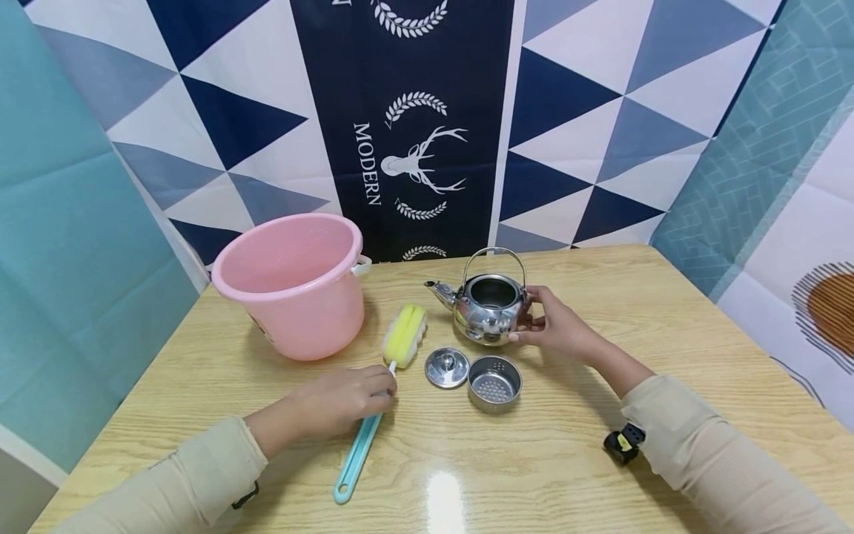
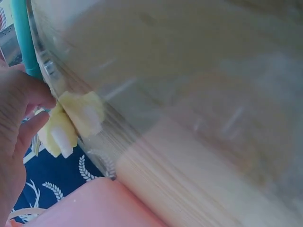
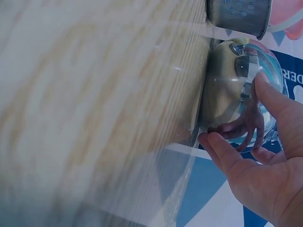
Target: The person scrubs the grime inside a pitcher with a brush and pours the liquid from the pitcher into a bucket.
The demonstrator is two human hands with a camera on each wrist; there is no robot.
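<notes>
My left hand (image 1: 347, 399) grips the sponge brush (image 1: 360, 449) near the middle of its turquoise handle. The brush's yellow-and-white sponge head (image 1: 405, 335) points away from me; the left wrist view shows the sponge (image 2: 59, 130) just past the fingertips. On the right, a shiny steel teapot (image 1: 490, 320) stands on the table, lidless, its hoop handle upright and spout to the left. Thumb and fingers of my right hand (image 1: 552, 326) curve round its right side. In front of it lie a round lid (image 1: 447, 368) with a knob and a perforated strainer basket (image 1: 494, 386).
A pink bucket (image 1: 313, 319) with a white handle lug stands at the table's back left. Patterned cloth (image 1: 414, 222) hangs right behind the wooden table (image 1: 507, 475). A small black-and-yellow device (image 1: 623, 443) shows at the right cuff.
</notes>
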